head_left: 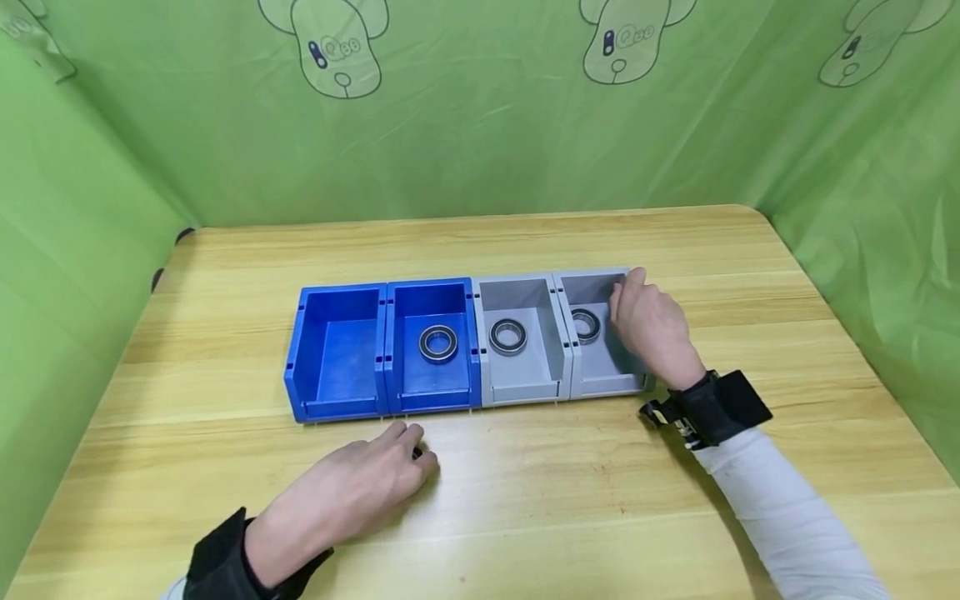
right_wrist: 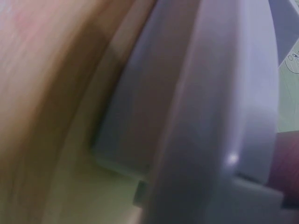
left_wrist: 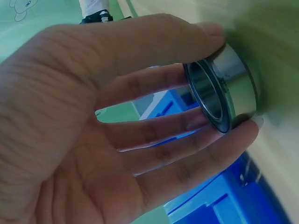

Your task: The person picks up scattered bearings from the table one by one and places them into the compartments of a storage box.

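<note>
In front of the blue bins, my left hand (head_left: 352, 487) pinches a bearing (left_wrist: 222, 91) between thumb and fingers, low by the tabletop; from the head most of it is hidden. My right hand (head_left: 656, 329) grips the right side wall of the rightmost grey bin (head_left: 611, 383), its fingers curled over the edge. A bearing (head_left: 585, 326) lies in that bin, partly behind the divider. Another bearing (head_left: 507, 337) lies flat in the left grey bin (head_left: 525, 392), and one more bearing (head_left: 438, 343) in the right blue bin (head_left: 431, 402). The leftmost blue bin (head_left: 337, 408) holds nothing visible.
The four-sided bins stand side by side in one row on a wooden table (head_left: 525, 500). Green fabric (head_left: 480, 142) with printed cartoon heads hangs behind the table and along both sides. Each wrist wears a black strap (head_left: 723, 408).
</note>
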`<state>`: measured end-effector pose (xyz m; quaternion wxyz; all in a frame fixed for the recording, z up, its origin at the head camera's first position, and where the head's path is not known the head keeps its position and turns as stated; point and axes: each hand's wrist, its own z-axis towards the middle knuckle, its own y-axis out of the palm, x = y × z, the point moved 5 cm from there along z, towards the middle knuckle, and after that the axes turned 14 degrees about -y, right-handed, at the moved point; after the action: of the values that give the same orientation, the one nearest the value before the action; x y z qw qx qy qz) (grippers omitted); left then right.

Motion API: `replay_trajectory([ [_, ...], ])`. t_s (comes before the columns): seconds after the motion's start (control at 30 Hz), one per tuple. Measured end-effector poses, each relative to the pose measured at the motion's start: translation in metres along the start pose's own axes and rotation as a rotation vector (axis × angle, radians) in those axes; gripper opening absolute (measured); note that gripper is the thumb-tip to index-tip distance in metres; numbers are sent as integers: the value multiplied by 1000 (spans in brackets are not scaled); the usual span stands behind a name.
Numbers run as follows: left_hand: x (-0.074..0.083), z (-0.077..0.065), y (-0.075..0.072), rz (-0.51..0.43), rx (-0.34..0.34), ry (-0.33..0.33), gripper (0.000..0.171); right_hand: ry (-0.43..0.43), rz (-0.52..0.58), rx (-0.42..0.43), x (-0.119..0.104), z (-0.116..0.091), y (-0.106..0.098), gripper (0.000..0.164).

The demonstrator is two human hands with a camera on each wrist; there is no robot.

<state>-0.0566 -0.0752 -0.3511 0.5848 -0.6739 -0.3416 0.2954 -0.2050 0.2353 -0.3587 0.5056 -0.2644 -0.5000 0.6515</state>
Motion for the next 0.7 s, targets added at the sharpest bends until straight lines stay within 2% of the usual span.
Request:
replay_trajectory([
  [0.1, -3, -1, -5, 4, -8, -9, 24, 15, 23, -1, 1, 0, 0, 26],
  [0.33, -12, -5, -13, -20, 0, -36, 28, -53, -45, 71, -2, -1, -4, 26],
  [0.53, -24, -6, -20, -65, -35, -100, 28, -53, -29, 71, -2, -2, -4, 25],
  [0.63, -31, -7, -24, -95, -24, -118, 27, -42, -16, 52, -1, -2, -3, 25],
  [0.7, -35, -8, -28, -108, 14, -106, 29, -38, -13, 47, -2, -1, -2, 25],
])
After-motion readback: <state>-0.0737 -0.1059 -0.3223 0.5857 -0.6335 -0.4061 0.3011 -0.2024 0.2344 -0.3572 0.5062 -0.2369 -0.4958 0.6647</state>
